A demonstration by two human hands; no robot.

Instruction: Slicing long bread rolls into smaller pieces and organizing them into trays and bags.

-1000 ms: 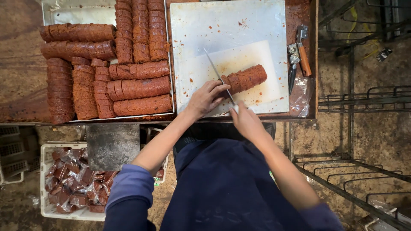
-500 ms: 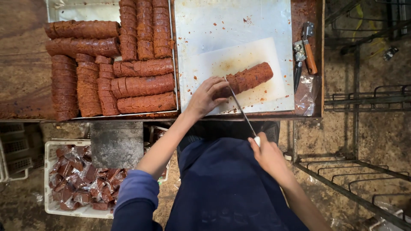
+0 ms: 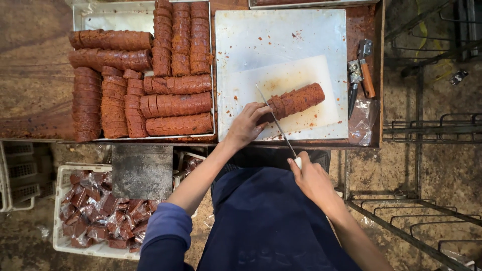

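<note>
A reddish-brown roll (image 3: pixel 296 100), scored into slices, lies tilted on a white cutting board (image 3: pixel 251 85) set on a metal tray (image 3: pixel 281 35). My left hand (image 3: pixel 245 125) presses down on the roll's near end. My right hand (image 3: pixel 309 176) grips the white handle of a long thin knife (image 3: pixel 273 120), drawn back toward my body; the blade crosses the roll's near end beside my left fingers.
A metal tray (image 3: pixel 95 20) at left holds several similar sliced rolls (image 3: pixel 175 105). A clamp tool with a wooden handle (image 3: pixel 362 73) and a crumpled plastic sheet (image 3: pixel 362 120) lie right of the board. Below the table stands a white crate (image 3: pixel 63 211) of wrapped pieces. Wire racks (image 3: pixel 427 211) stand at right.
My right hand has drawn the knife back toward my body, away from the roll, then pushed it slightly forward again. My left hand has stayed on the roll's end.
</note>
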